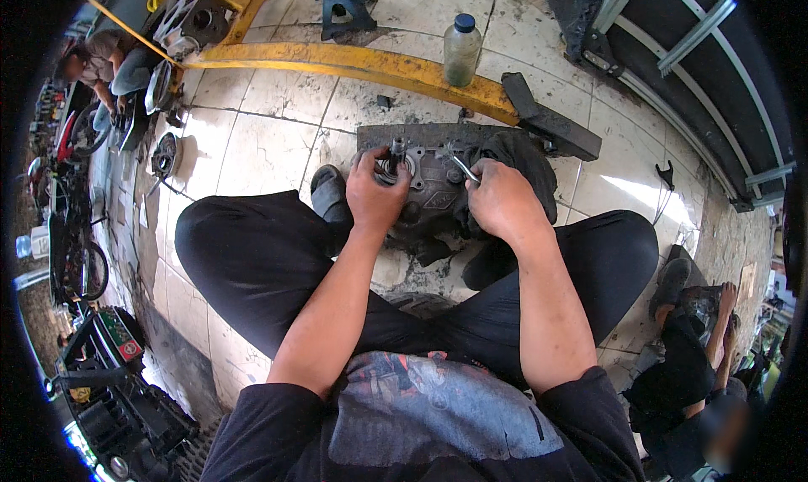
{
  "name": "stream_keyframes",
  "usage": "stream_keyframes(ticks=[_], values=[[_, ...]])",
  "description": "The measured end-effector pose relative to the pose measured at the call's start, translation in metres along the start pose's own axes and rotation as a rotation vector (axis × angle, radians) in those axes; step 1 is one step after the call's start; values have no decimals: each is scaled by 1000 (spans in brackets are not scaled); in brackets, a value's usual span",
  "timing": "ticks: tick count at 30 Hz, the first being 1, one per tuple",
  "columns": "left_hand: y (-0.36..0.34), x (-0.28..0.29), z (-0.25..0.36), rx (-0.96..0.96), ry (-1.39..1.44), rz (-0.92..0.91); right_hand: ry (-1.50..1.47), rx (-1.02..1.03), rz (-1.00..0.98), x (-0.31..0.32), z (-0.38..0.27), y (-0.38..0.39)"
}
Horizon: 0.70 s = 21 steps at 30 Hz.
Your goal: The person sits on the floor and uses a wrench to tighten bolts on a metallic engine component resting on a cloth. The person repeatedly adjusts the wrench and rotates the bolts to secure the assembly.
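Observation:
A dirty grey metal housing, like a gearbox or engine casing, rests on the floor between my bent legs. My left hand is curled round a dark upright shaft at the housing's left side, by a round opening with a pale ring. From the other side, my right hand grips a slim shiny metal hand tool. Its tip points up and left over the top of the housing; its exact kind is hidden by my fingers. A dark cloth lies beside my right hand.
Beyond the housing runs a yellow steel beam with a dark end bar. A bottle with a dark cap stands by it. A blue stand is farther off. Other people sit at far left and lower right.

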State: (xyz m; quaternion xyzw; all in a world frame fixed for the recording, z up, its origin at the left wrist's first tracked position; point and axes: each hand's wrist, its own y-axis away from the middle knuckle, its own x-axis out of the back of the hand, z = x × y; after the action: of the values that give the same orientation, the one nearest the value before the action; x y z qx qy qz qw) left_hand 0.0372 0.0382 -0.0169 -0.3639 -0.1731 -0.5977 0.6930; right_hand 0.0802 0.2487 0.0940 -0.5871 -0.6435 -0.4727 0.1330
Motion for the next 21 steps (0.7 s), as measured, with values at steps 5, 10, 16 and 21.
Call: stream_keyframes(ticks=[5,10,16,21], values=[[-4,1,4,54,19,-12,-4,9,-6,-3,-3,-2],[-9,4,2,-5,61,28,4,17,-14,-3,-5,-2],[-10,1,2,-4,23,49,5,10,-15,1,-7,-2],[-8,-2,15,122,-109,26,4,22,-6,-3,-5,-3]])
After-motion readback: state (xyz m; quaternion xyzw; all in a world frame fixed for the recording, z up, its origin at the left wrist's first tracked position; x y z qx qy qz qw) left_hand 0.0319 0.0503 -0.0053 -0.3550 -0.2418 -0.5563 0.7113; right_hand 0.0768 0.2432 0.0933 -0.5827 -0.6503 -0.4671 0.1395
